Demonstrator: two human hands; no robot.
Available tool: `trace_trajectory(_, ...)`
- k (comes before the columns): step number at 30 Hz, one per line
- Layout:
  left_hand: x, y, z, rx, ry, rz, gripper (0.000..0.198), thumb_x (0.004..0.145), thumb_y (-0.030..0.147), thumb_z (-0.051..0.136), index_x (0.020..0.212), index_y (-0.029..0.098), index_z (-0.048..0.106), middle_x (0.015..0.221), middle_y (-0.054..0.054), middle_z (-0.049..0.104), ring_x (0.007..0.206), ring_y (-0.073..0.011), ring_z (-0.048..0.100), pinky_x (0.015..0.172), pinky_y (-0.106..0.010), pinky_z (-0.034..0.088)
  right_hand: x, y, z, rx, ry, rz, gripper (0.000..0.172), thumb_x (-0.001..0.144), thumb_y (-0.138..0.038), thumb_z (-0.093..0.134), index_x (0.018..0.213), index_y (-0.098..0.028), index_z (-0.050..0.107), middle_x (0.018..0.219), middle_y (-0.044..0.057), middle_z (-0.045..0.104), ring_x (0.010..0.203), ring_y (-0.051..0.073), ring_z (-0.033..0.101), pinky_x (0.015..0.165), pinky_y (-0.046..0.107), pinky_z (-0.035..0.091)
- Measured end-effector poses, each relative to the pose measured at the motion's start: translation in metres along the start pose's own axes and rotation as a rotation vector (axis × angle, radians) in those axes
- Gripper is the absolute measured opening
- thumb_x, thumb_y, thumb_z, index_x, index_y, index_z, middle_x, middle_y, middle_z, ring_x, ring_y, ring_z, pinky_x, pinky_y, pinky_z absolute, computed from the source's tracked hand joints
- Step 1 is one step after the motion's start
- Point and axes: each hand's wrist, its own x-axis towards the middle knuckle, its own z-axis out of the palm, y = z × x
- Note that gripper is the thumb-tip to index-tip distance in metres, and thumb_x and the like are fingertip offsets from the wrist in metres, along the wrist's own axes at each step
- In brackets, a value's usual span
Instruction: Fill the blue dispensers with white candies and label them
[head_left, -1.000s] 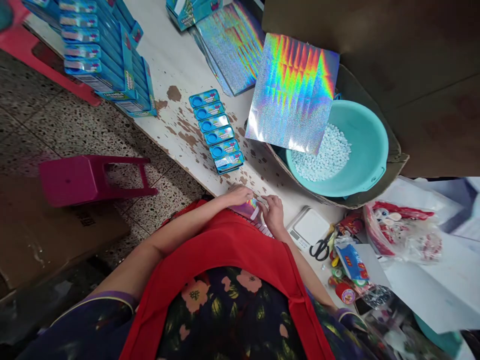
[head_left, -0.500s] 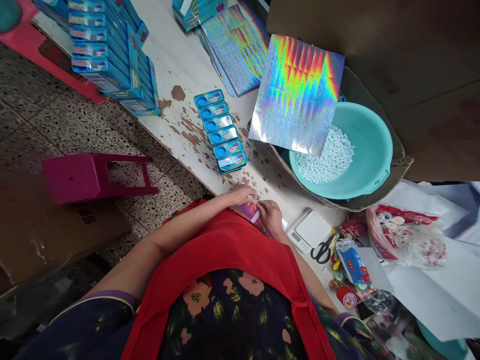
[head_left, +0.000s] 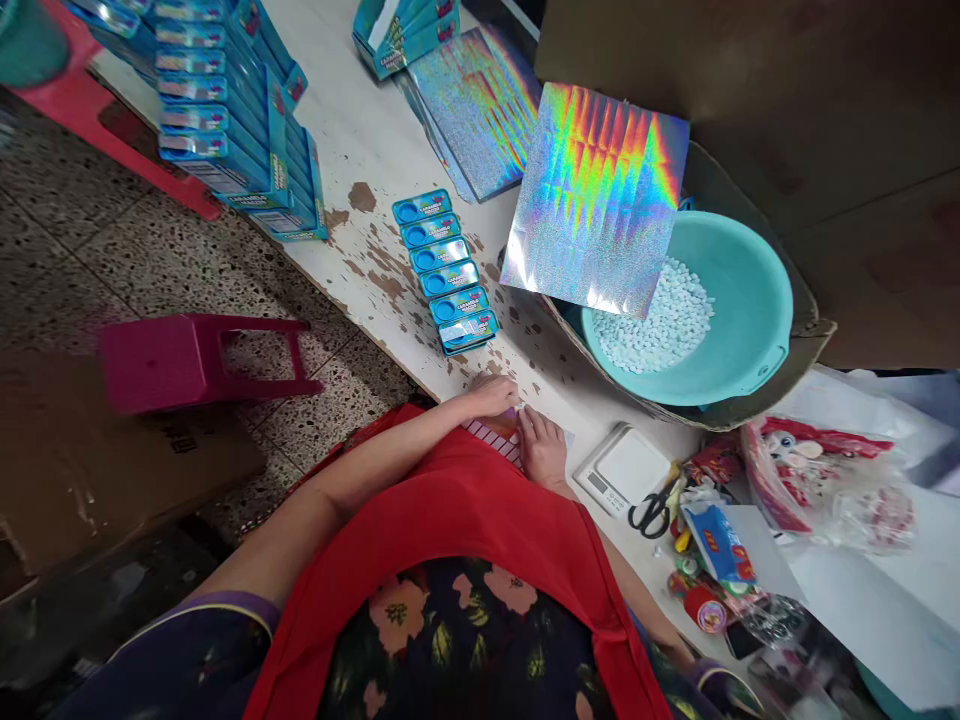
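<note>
At the table edge, close to my apron, my left hand (head_left: 493,396) is closed, fingertips pinched together. My right hand (head_left: 543,445) meets it from the other side, its fingers bent and pressed close over a shiny sheet (head_left: 504,421). A small white piece (head_left: 520,407) shows between the fingertips of both hands; its kind is too small to tell. Pale strips (head_left: 491,441) lie in a slanting row under and beside my hands. Beyond them, several blue tins (head_left: 449,281) labelled "Caramelo Macizo" stand in a column, the nearest one stacked on another.
Holographic sheet (head_left: 592,200) overlaps a turquoise basin (head_left: 739,300) of small white pellets (head_left: 656,325), set in a cardboard box. More holographic sheets (head_left: 480,110) lie behind. Right: a scale (head_left: 622,468), scissors (head_left: 651,512), clutter. Left: stacked blue boxes (head_left: 240,130), a magenta stool (head_left: 161,362).
My right hand has shifted slightly down, its fingers now lower over the shiny sheet. More pale strips show below my hands. The whole view has moved a little.
</note>
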Motion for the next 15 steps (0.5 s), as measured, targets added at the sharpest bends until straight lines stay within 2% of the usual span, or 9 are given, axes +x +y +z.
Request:
trace_trajectory(3,0.001,0.001,0.000,-0.011,-0.003,-0.025,0.026,0.084,0.029,0.045,0.085,0.020,0.070,0.101,-0.005,0.070,0.096,-0.0211,0.061,0.081,-0.030,0.042,-0.002,-0.001,0.000,0.032,0.074,0.002,0.023,0.093,-0.026,0.047,0.110,-0.021,0.063,0.122,0.009,0.062,0.111,0.024,0.050,0.088,0.037,0.038)
trace_trajectory(6,0.003,0.001,0.003,-0.016,0.007,-0.053,0.028,0.085,0.033,0.045,0.087,0.019,0.070,0.102,-0.006,0.069,0.096,-0.0221,0.061,0.082,-0.032,0.042,-0.003,-0.002,-0.008,0.081,0.099,0.035,0.016,0.092,-0.028,0.051,0.093,-0.021,0.065,0.101,0.008,0.068,0.093,0.023,0.056,0.078,0.035,0.040)
trace_trajectory(8,0.005,0.001,0.005,-0.016,0.022,-0.067,0.029,0.086,0.030,0.044,0.088,0.018,0.070,0.104,-0.007,0.068,0.098,-0.0235,0.060,0.085,-0.035,0.041,-0.002,-0.004,-0.018,0.171,0.098,0.076,0.017,0.092,-0.029,0.051,0.086,-0.021,0.065,0.085,0.006,0.068,0.082,0.021,0.057,0.073,0.034,0.041)
trace_trajectory(11,0.004,-0.001,0.008,-0.021,0.067,-0.078,0.030,0.088,0.027,0.041,0.092,0.018,0.070,0.111,-0.009,0.066,0.106,-0.0264,0.055,0.092,-0.041,0.038,0.000,-0.008,-0.040,0.394,0.117,0.181,0.018,0.090,-0.033,0.053,0.083,-0.021,0.063,0.077,0.003,0.065,0.076,0.018,0.058,0.074,0.032,0.043)
trace_trajectory(13,0.000,-0.001,0.008,-0.122,0.167,-0.042,0.032,0.090,0.030,0.040,0.099,0.018,0.069,0.117,-0.009,0.063,0.113,-0.0268,0.051,0.098,-0.042,0.035,0.005,-0.010,-0.058,0.539,0.115,0.279,0.018,0.088,-0.036,0.056,0.081,-0.021,0.062,0.075,0.002,0.064,0.073,0.016,0.058,0.073,0.031,0.045)
trace_trajectory(15,-0.010,0.000,0.006,-0.367,0.225,0.069,0.038,0.094,0.034,0.034,0.110,0.019,0.065,0.121,-0.008,0.061,0.116,-0.0227,0.049,0.099,-0.036,0.035,0.012,-0.013,-0.075,0.657,0.098,0.374,0.020,0.085,-0.039,0.059,0.079,-0.020,0.061,0.073,0.000,0.063,0.070,0.015,0.057,0.072,0.030,0.046)
